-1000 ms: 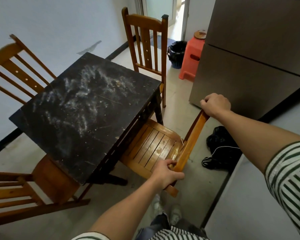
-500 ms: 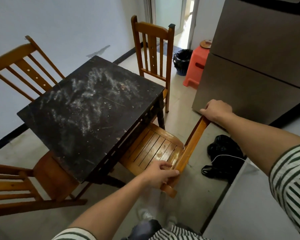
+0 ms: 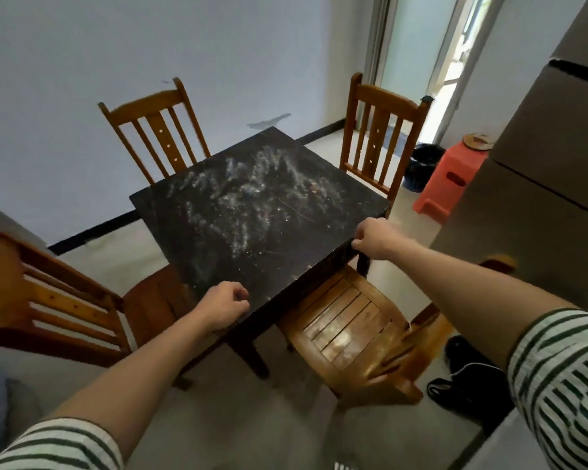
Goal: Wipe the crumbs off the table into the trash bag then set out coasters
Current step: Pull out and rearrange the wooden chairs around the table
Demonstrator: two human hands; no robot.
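Table (image 3: 218, 212): dark top, white crumbs (image 3: 252, 195) smeared across its middle; unwiped.
Left hand (image 3: 225, 308): fingers curled, at the near corner edge; empty.
Right hand (image 3: 374, 239): curled on the right edge.
Trash bag, coasters: not identifiable.
Progress: judged unstarted; wiping and coasters remained.

Pale wall (image 3: 82, 79), 4 wood chairs (image 3: 157, 130), grey fridge (image 3: 540, 198), daylit doorway (image 3: 455, 62).
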